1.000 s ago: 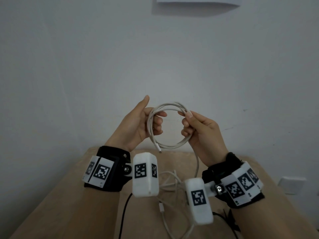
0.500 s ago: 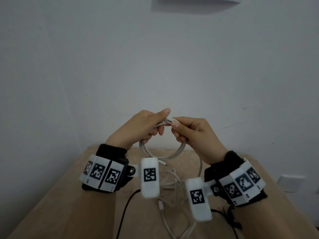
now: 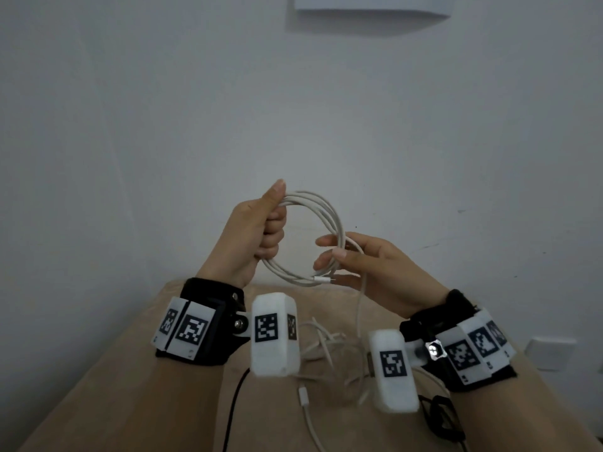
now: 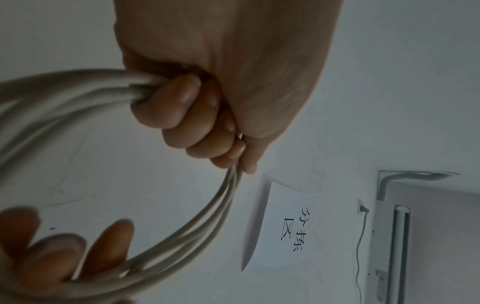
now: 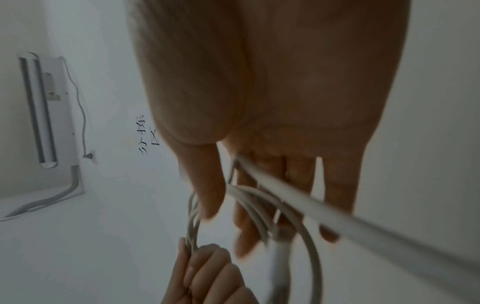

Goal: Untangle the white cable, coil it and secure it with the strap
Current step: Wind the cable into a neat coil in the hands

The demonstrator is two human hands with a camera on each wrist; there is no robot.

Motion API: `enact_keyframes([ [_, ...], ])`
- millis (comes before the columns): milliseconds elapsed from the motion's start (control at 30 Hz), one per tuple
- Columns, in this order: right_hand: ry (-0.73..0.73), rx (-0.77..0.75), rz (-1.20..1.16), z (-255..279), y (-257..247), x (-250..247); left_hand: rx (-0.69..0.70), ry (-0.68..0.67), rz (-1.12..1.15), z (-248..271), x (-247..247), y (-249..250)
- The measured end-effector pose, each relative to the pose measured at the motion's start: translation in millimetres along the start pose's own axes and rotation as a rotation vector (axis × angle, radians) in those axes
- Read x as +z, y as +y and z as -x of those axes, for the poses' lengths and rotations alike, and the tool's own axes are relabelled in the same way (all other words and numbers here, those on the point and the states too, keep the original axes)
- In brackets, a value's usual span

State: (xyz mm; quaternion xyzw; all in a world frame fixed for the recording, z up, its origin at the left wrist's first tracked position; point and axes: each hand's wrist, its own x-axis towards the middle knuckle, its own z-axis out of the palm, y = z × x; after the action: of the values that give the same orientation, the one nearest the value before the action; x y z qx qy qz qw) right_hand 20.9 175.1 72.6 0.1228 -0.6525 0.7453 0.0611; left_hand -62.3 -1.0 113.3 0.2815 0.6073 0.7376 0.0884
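A white cable coil (image 3: 329, 216) of several loops hangs upright in the air above the table. My left hand (image 3: 261, 230) grips the coil's left side in a fist, thumb on top; the left wrist view shows the strands (image 4: 182, 232) running out under the curled fingers (image 4: 182, 115). My right hand (image 3: 355, 259) pinches the right side between the thumb and nearly straight fingers (image 5: 249, 226). A plug end (image 3: 323, 280) sticks out at the coil's bottom. A loose tail (image 3: 360, 308) drops from the right hand to a tangled heap of cable (image 3: 326, 347) on the table.
The tan table (image 3: 130, 386) ends against a white wall. Another white plug (image 3: 303, 393) lies near the front. A black looped thing (image 3: 437, 415), perhaps the strap, lies under my right wrist. A black cord (image 3: 235, 402) runs under the left wrist. A wall socket (image 3: 551, 353) sits at right.
Both hands were pinching the coil's top close together. Now the left hand has risen and fists the left side, and the right hand has slid down to the right side.
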Motion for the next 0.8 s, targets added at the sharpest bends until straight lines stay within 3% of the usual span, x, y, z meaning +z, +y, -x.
enact_keyframes([
  [133, 0.044, -0.031, -0.192, -5, 3, 5, -0.044, 0.007, 0.114, -1, -1, 1],
  [333, 0.212, -0.149, 0.033, -6, 1, 6, -0.035, -0.001, 0.057, -1, -4, 2],
  [533, 0.300, -0.222, -0.150, -3, -12, 0, -0.030, -0.075, -0.028, 3, 2, 4],
  [800, 0.187, -0.088, -0.385, -6, -10, 8, -0.051, -0.028, 0.189, 0, 4, 0],
])
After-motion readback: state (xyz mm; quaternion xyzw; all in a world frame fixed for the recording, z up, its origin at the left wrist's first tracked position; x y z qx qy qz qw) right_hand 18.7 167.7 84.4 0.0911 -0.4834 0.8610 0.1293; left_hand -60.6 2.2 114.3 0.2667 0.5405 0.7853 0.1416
